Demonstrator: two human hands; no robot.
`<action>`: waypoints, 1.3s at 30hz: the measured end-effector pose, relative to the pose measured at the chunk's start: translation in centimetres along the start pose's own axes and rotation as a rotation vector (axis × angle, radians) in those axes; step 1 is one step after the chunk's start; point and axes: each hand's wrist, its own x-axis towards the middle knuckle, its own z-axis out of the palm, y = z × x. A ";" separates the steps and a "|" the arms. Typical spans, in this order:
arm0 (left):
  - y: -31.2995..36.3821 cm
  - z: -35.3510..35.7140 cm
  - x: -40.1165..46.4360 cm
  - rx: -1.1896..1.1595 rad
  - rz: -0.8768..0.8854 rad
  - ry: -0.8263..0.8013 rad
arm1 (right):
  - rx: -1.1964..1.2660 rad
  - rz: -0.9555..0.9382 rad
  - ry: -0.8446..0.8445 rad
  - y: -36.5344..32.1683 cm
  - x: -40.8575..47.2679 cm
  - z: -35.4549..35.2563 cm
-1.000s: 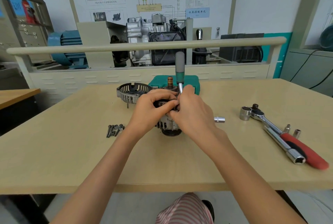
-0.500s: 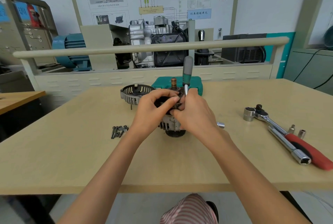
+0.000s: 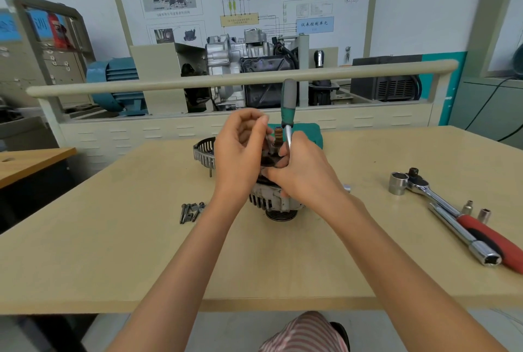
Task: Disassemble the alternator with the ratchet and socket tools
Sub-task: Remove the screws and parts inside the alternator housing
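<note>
Head view: left hand [image 3: 240, 153] has lifted off the alternator [image 3: 273, 200], fingers curled, seemingly pinching a small part, too small to identify. Right hand [image 3: 305, 173] keeps gripping the screwdriver [image 3: 288, 102] upright, resting on the alternator mid-table. Probably a fastener just freed.

One alternator [image 3: 276, 201] stood on the one table [image 3: 113, 252], under two hands, left [image 3: 240, 159] and right [image 3: 305, 173]. There was one screwdriver [image 3: 288, 108], one removed slotted cover [image 3: 204, 152], one green case [image 3: 308, 132], one ratchet [image 3: 441, 200], one extension bar [image 3: 464, 234], one large socket [image 3: 398, 183], three small sockets [image 3: 484, 215] and one heap of bolts [image 3: 191, 211], too small to count
</note>
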 end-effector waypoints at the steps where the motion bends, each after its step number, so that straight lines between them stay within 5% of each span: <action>1: 0.3 -0.1 0.4 -0.008 -0.001 -0.007 | 0.041 0.000 0.010 0.1 0.1 0.1; 8: -0.8 -1.9 0.5 0.227 -0.367 -0.241 | 0.320 -0.009 0.093 0.5 1.5 -0.5; 18: 0.0 -4.1 1.0 -0.011 -0.837 -0.382 | 0.188 -0.135 -0.031 0.2 1.8 0.9; 24: -1.9 -9.6 1.6 0.351 -0.807 -0.209 | 0.225 -0.120 -0.028 0.2 2.7 1.4; 29: -4.7 -13.7 0.2 0.627 -0.805 -0.275 | 0.345 0.007 -0.089 0.7 3.6 1.6; 39: -7.5 -15.7 -2.0 0.824 -0.758 -0.288 | 0.434 0.098 -0.192 0.8 4.0 1.3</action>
